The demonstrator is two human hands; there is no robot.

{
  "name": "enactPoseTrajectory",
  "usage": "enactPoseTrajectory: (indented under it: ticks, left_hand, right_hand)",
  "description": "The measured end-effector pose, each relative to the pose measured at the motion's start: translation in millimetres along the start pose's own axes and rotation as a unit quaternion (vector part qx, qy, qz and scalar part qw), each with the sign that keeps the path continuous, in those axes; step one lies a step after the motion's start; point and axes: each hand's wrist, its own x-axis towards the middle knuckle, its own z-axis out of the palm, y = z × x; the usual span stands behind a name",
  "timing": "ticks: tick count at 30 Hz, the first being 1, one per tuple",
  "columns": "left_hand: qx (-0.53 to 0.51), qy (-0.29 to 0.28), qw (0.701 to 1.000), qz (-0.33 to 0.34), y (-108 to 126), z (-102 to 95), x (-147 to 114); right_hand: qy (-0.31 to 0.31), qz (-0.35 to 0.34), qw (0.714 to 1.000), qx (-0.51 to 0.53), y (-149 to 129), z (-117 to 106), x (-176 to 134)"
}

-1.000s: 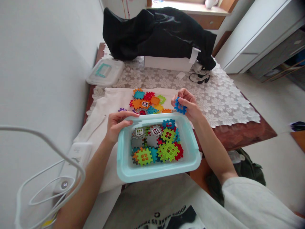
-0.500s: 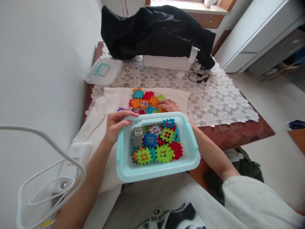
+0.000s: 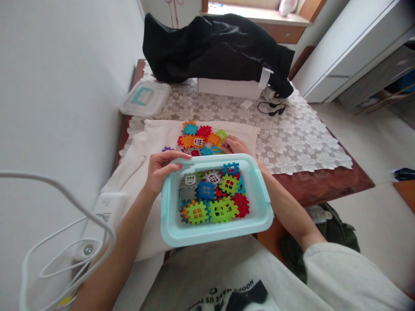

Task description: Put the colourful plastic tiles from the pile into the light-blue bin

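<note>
My left hand (image 3: 162, 169) grips the far left corner of a light blue plastic bin (image 3: 215, 235), thumb on the inside of the rim and fingers on the outside. The bin is tilted toward me. Inside lie toothed plastic building tiles (image 3: 230, 185) in green, blue, red, grey and orange, several with window openings. Just beyond the bin, my right hand (image 3: 237, 146) reaches to the right edge of a loose heap of similar tiles (image 3: 204, 131) on a white cloth. Its fingers are curled down at the heap, and whatever is in them is hidden. The bin covers the heap's near side.
A clear lid (image 3: 155, 101) with a teal handle lies at the back left. Black fabric (image 3: 223, 52) covers a white box (image 3: 228, 87) at the back. Black headphones (image 3: 272, 108) rest on the lace tablecloth (image 3: 301, 142). A white cable (image 3: 74, 201) loops at the left.
My right fingers have curled in and shifted slightly right at the heap's edge. The left hand keeps its grip on the bin. The whole view has shifted a little.
</note>
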Motion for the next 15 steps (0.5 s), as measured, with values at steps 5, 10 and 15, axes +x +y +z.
enactPoseTrajectory:
  ticks: [5,10,15]
  left_hand:
    - [-0.005,0.003,1.0,-0.006,1.1,0.3,-0.6]
    - [-0.022,-0.009,1.0,-0.017,-2.0,-0.8,-1.5]
    - [-0.015,-0.011,1.0,-0.014,-3.1,-1.6,-1.5]
  right_hand:
    - [0.001,0.012,1.0,0.005,-0.4,0.4,0.3]
    - [0.025,0.031,0.999,0.028,0.0,1.3,1.0]
    - [0.091,0.05,0.992,0.076,2.4,0.6,4.2]
